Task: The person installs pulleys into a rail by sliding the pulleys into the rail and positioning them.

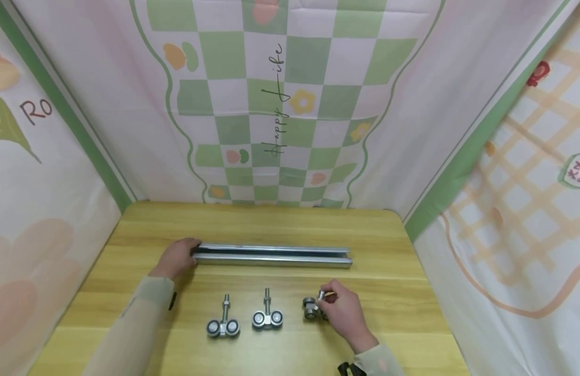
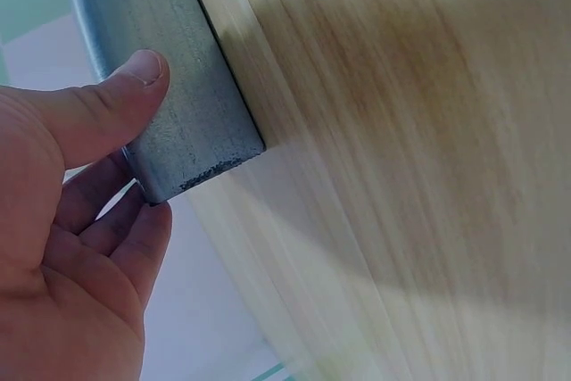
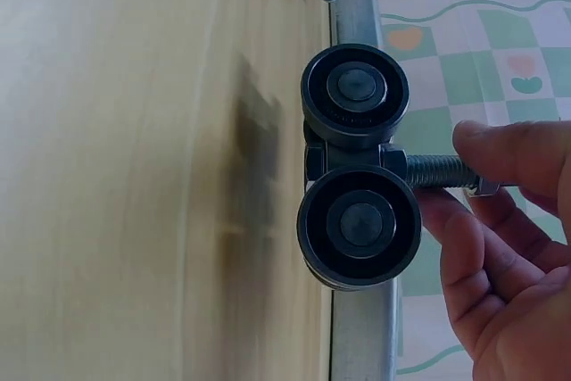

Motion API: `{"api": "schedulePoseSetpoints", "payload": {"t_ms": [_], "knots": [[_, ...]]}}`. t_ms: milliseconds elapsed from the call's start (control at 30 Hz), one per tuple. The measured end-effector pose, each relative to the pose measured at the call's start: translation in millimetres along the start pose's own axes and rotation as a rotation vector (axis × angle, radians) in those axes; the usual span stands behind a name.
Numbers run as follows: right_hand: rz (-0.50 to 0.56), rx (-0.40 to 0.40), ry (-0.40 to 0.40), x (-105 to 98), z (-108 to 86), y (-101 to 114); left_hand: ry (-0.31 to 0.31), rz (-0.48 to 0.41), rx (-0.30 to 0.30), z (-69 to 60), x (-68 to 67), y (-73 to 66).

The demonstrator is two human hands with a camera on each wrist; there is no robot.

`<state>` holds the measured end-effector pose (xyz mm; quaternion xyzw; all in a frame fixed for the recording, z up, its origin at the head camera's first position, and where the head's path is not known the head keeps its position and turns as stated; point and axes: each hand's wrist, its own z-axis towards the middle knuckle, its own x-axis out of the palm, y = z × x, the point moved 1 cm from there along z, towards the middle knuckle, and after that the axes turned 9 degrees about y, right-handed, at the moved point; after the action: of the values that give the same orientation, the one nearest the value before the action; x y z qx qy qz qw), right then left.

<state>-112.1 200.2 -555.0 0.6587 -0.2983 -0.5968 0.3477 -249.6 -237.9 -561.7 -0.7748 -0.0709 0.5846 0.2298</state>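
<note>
A long steel channel rail (image 1: pixel 276 259) lies across the table, its slotted side up. My left hand (image 1: pixel 177 257) grips the rail's left end; in the left wrist view the thumb (image 2: pixel 134 86) presses the rail's flat side (image 2: pixel 187 104) and the fingers curl at its end. My right hand (image 1: pixel 344 310) pinches the threaded bolt (image 3: pixel 442 170) of a roller trolley (image 3: pixel 357 167), whose dark-faced wheels hang above the table. Two more roller trolleys rest to its left, one in the middle (image 1: pixel 267 317) and one farther left (image 1: pixel 223 327), bolts pointing toward the rail.
The wooden table (image 1: pixel 365 230) has rounded far corners. A printed fabric curtain (image 1: pixel 266 99) with green checks stands right behind it, and further fabric walls (image 1: pixel 50 209) flank both sides.
</note>
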Motion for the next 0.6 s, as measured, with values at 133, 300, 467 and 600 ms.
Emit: {"api": "schedulePoseSetpoints", "payload": {"t_ms": [133,300,467,600], "knots": [[-0.062,-0.021,0.017,3,-2.5,-4,0.003,-0.003,0.003,-0.5,-0.8,-0.2],[-0.174,-0.076,0.058,6,-8.0,-7,0.004,0.000,0.011,-2.2,-1.0,-0.9],[-0.174,-0.097,0.068,8,-8.6,-11,0.001,0.013,0.007,-3.5,0.2,1.6],[-0.136,-0.116,0.074,6,-9.0,-16,0.000,0.004,0.014,-3.4,0.4,1.7]]}}
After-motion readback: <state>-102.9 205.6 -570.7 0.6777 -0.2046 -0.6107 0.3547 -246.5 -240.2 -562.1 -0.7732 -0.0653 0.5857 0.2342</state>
